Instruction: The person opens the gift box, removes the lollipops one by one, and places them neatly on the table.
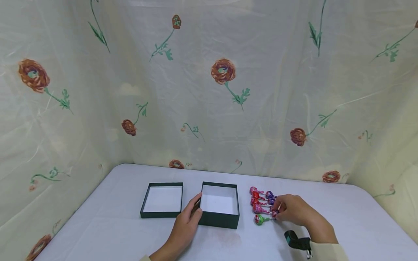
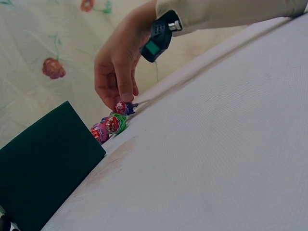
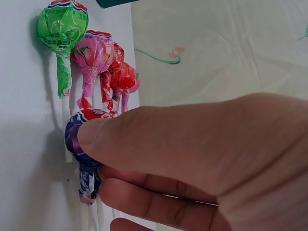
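My left hand (image 1: 185,225) rests against the left side of a dark green box (image 1: 219,220) with a white inside, fingers and thumb touching its wall. The left wrist view shows the box's outer wall (image 2: 50,168), but not the fingers. My right hand (image 1: 295,210) pinches a blue-purple wrapped lollipop (image 3: 74,137) between thumb and fingers, at the near end of the lollipop group. Beside it lie a green lollipop (image 3: 62,26), a pink lollipop (image 3: 92,55) and red lollipops (image 1: 254,202). Other purple lollipops (image 1: 269,195) lie behind the held one, partly hidden by my right hand.
Left of the box lies a shallow green-rimmed lid (image 1: 160,214), its white inside facing up. A white cloth (image 1: 107,232) covers the table. A flowered curtain (image 1: 261,119) hangs behind and at the sides. My right wrist wears a black device (image 1: 297,241).
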Demonstrator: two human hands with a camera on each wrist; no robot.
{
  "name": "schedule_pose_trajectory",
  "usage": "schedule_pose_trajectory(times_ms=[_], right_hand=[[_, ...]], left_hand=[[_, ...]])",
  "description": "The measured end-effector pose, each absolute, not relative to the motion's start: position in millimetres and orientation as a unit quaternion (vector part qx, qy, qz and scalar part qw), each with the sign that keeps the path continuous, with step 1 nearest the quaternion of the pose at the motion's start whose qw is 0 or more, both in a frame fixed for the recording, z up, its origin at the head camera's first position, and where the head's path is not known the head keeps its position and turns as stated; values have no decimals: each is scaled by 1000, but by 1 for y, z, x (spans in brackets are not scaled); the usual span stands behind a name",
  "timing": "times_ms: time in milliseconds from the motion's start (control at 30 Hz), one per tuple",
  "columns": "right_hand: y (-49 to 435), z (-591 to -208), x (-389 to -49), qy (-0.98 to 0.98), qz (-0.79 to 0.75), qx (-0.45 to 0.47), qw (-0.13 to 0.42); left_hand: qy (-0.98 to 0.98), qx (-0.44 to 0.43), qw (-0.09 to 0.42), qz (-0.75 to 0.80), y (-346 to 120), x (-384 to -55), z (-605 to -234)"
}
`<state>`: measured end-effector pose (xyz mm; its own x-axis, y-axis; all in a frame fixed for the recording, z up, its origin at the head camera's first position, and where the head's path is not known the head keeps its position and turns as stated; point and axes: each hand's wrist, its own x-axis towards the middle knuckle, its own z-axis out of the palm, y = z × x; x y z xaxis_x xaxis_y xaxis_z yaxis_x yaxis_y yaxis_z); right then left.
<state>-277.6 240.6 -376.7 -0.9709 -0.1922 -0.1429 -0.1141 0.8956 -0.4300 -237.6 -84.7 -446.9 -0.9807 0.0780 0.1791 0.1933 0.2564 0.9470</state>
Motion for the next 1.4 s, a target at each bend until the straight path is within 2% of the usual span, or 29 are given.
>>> schedule_pose_trajectory(times_ms=[767, 1400], right_hand=[[242, -376, -277, 965, -235, -73, 94], [238, -373, -277, 968, -227, -83, 70]], left_hand=[[-795, -82, 52, -599, -85, -239, -448], [-792, -84, 51, -602, -85, -237, -446]])
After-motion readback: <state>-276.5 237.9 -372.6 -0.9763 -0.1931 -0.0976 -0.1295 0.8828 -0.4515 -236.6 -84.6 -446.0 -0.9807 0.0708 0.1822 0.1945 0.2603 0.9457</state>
